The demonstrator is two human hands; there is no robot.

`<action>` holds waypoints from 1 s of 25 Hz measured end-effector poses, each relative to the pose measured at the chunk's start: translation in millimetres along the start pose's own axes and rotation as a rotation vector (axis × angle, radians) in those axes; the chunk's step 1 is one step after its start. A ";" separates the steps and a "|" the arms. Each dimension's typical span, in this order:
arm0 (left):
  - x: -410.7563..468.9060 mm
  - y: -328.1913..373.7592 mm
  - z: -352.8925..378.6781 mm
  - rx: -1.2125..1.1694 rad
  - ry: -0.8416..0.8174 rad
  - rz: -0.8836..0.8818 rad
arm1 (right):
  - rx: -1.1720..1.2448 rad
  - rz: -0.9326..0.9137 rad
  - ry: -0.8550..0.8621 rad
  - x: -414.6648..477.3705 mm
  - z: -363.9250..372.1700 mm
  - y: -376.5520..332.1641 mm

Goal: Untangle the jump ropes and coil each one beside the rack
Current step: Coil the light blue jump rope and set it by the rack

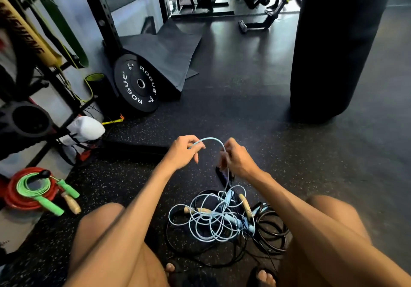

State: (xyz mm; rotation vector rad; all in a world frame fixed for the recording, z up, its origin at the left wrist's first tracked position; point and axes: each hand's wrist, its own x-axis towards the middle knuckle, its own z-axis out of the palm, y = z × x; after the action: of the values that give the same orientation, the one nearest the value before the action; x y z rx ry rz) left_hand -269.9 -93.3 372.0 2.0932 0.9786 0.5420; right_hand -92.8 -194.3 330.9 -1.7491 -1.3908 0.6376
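A light blue jump rope lies in a tangle on the black floor between my knees, wound together with a black rope and wooden handles. A loop of the blue rope arches up between my hands. My left hand pinches one side of that loop. My right hand grips the other side, and a dark handle hangs just below it. A green rope lies coiled at the lower left by the rack.
A red coil sits under the green rope with a wooden handle beside it. A black Rogue weight plate leans against the rack upright. A black punching bag hangs at the right. Folded mats lie behind the plate.
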 end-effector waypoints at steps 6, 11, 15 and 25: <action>-5.6 -3.6 -2.6 -0.365 -0.233 -0.043 | 0.081 -0.052 0.240 10.3 1.8 -10.0; -15.5 -1.2 -0.4 -0.421 -0.470 -0.191 | 0.176 -0.133 0.444 15.3 -7.2 -17.6; -13.6 6.3 -1.3 -0.637 -0.454 -0.161 | 0.249 -0.098 0.534 16.7 -15.8 -24.1; -6.1 12.5 -31.0 -1.090 -0.205 0.022 | -0.266 0.153 -0.375 6.2 47.8 14.9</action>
State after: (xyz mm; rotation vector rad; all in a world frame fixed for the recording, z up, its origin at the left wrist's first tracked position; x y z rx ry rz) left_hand -287.4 -89.4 400.8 1.1371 0.3685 0.6533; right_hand -120.3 -176.5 292.6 -2.0346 -1.6674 0.9367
